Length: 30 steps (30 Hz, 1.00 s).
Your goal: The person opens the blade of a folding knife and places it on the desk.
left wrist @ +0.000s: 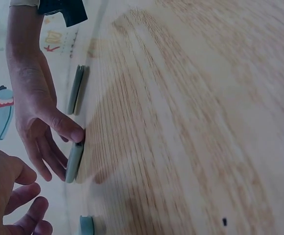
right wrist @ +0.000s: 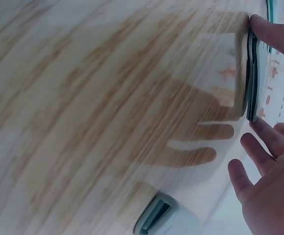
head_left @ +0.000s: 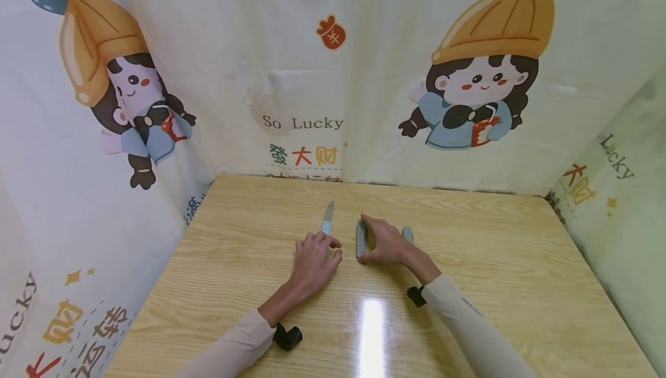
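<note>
One knife with a metal blade and pale-blue handle [head_left: 326, 226] and two slim, grey-green, rounded bars lie on the wood-grain counter [head_left: 244, 245]. The right hand [head_left: 387, 243] pinches the nearer bar [head_left: 360, 240] end to end between thumb and fingertip; the other bar [head_left: 408, 233] lies beyond that hand, partly covered by it. The left hand [head_left: 314, 259], loosely bent and gripping nothing, hides part of the knife's handle. Only the right wrist view shows the second bar's slotted end, cut off below.
</note>
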Tool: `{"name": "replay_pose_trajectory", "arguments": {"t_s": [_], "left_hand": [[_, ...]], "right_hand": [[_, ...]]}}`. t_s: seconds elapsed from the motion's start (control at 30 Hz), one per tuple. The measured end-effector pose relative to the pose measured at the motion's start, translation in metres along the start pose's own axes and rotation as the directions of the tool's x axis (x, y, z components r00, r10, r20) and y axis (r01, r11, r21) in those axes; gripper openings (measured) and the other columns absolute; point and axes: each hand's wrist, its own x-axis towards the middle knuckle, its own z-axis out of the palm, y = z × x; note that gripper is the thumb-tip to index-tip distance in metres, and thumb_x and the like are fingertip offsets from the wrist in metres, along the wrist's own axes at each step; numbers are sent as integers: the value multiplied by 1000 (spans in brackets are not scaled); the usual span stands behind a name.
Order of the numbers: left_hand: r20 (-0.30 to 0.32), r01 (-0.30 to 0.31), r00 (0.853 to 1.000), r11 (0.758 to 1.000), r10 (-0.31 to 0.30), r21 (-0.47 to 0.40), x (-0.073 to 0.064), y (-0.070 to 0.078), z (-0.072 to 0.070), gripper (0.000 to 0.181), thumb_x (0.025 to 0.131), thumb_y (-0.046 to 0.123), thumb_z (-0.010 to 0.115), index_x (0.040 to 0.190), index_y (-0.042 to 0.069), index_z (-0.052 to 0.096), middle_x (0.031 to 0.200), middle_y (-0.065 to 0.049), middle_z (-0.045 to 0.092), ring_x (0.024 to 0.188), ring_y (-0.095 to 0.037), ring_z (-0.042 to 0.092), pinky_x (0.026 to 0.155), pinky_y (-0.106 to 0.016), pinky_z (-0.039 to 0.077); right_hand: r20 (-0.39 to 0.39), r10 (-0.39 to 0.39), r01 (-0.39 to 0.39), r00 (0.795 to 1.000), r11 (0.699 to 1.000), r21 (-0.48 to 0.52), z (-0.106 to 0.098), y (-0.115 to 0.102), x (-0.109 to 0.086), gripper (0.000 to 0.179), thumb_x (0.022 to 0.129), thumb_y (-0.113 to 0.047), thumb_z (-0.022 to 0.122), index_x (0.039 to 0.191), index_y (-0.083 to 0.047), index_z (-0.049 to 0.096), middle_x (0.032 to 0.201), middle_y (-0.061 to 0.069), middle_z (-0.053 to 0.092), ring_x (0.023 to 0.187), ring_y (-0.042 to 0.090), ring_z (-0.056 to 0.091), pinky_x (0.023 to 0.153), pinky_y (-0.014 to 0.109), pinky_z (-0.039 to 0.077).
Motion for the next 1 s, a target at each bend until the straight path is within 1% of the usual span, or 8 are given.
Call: {"name": "replay_pose_trajectory", "arguments": {"t_s": [0.17, 0.27, 0.43, 0.53, 0.6, 0.7, 0.83, 1.0], "left_hand": [[-4, -4, 1000, 1000, 4, -8, 0, 1, 1, 7, 94, 21, 72, 98, 16, 74, 96, 2, 63, 93, -23, 55, 81, -45, 38], [-10, -2, 1000, 999, 2, -43, 0, 3, 1, 8, 93, 19, 73, 99, 13, 74, 96, 0, 64, 93, -23, 55, 81, -45, 38], [11, 17, 1000, 989, -16, -146, 0, 4, 2, 21, 95, 16, 70, 112, 4, 72, 101, -5, 64, 96, -25, 56, 85, -45, 45], [62, 67, 997, 967, -53, -244, 1, 5, 2, 32, 98, 16, 67, 125, -2, 66, 106, -7, 64, 98, -23, 59, 85, -42, 50], [115, 104, 991, 939, -70, -327, 2, 5, 1, 40, 99, 16, 66, 132, -5, 60, 111, -10, 64, 100, -23, 62, 86, -42, 53], [198, 171, 976, 879, -90, -445, 3, 6, 0, 47, 100, 17, 64, 139, -7, 54, 117, -12, 65, 101, -23, 65, 86, -41, 55], [261, 243, 959, 798, -112, -551, 6, 6, 1, 49, 101, 17, 63, 140, -10, 51, 116, -13, 67, 101, -23, 68, 85, -39, 56], [327, 327, 936, 664, -130, -672, 7, 8, 1, 51, 101, 14, 65, 140, -14, 48, 114, -17, 66, 96, -29, 71, 75, -42, 60]], "right_hand": [[-12, 2, -2, 1000, 1000, 16, -1, 0, -2, 108, 76, -37, 91, 157, 1, 29, 151, 20, 44, 137, 41, 41, 109, 61, 34], [-21, 3, -2, 1000, 1000, 19, -2, -1, -4, 108, 76, -38, 91, 157, 0, 30, 151, 19, 46, 137, 41, 41, 109, 61, 33], [-34, -15, 15, 999, 1000, 27, -4, -5, -8, 108, 76, -38, 92, 157, 0, 32, 152, 17, 44, 139, 40, 38, 110, 61, 31], [-53, -39, 42, 998, 998, 56, -5, -10, -12, 107, 74, -35, 93, 156, -1, 33, 153, 16, 44, 139, 39, 38, 110, 61, 31], [-71, -57, 63, 996, 995, 81, -5, -13, -15, 106, 74, -33, 94, 156, -1, 34, 153, 15, 43, 140, 38, 38, 110, 61, 31], [-87, -74, 84, 993, 990, 116, -4, -18, -20, 105, 74, -29, 94, 156, -2, 35, 154, 14, 43, 140, 36, 37, 110, 62, 31], [-81, -86, 96, 993, 987, 129, -2, -23, -28, 106, 75, -29, 94, 158, -5, 33, 155, 12, 40, 142, 35, 35, 111, 61, 30], [-91, -119, 128, 989, 986, 111, 0, -30, -34, 106, 74, -31, 94, 157, -7, 34, 155, 12, 41, 141, 35, 36, 110, 61, 32]]}}
